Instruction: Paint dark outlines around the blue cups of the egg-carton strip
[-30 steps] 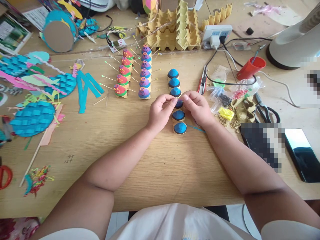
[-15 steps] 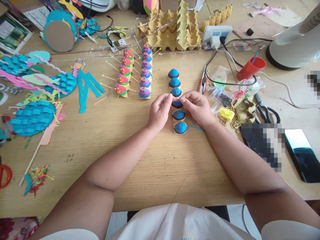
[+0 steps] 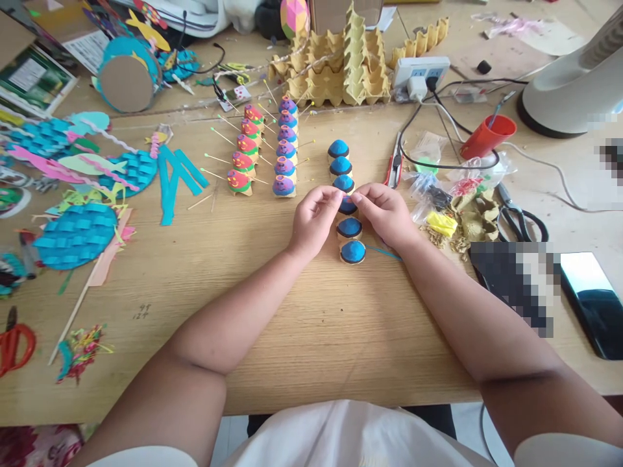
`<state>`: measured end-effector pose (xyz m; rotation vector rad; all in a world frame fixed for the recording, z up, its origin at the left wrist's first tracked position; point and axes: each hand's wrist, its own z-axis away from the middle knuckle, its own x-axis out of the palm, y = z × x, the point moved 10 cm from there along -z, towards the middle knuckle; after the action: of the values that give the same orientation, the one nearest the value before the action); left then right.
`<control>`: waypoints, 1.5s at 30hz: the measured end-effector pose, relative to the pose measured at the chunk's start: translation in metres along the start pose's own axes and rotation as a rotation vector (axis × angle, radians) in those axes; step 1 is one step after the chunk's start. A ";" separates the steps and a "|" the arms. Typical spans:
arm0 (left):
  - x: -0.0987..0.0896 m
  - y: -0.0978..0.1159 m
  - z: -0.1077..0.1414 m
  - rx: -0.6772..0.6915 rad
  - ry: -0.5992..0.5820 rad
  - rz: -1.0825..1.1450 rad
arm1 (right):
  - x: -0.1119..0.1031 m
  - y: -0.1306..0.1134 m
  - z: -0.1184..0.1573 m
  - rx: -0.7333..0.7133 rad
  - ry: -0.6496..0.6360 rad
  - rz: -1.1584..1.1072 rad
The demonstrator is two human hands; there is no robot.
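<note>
Both hands meet over a row of egg-carton cups (image 3: 351,251) with blue tops and dark rims. My left hand (image 3: 314,217) is closed in a pinch from the left. My right hand (image 3: 387,211) pinches from the opposite side, its fingertips close to the left ones. Between them shows a small reddish piece (image 3: 347,197), too tiny to name for certain. Part of the blue cup underneath is covered by the fingers. A thin blue strip (image 3: 384,251) lies beside my right wrist.
Left of the blue row stand painted red-green cups (image 3: 239,181) and purple-blue cups (image 3: 284,186) with pins sticking out. A utility knife (image 3: 394,170), bags with yellow clay (image 3: 442,224), black-handled scissors (image 3: 523,220) and a phone (image 3: 591,301) lie right. Blue woven paper fish (image 3: 75,235) are left.
The view has shifted slightly, so things on the left sit a little further right and lower. Both hands keep their pinch over the blue row, with hardly any movement.
</note>
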<state>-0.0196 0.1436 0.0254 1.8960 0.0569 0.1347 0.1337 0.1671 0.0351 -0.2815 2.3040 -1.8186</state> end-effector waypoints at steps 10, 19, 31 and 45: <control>0.000 -0.005 0.002 0.063 -0.044 -0.117 | 0.000 0.001 0.001 0.038 -0.003 0.026; -0.002 -0.012 -0.001 0.039 -0.028 -0.061 | 0.008 0.009 0.002 0.096 -0.063 -0.148; 0.001 -0.014 0.000 -0.024 -0.045 0.008 | 0.002 0.003 -0.001 0.026 -0.025 -0.045; -0.001 -0.013 -0.002 0.006 -0.032 -0.040 | 0.005 0.006 0.000 0.053 -0.044 -0.099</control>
<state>-0.0204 0.1497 0.0134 1.9013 0.0734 0.0772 0.1289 0.1674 0.0292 -0.4307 2.2459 -1.8957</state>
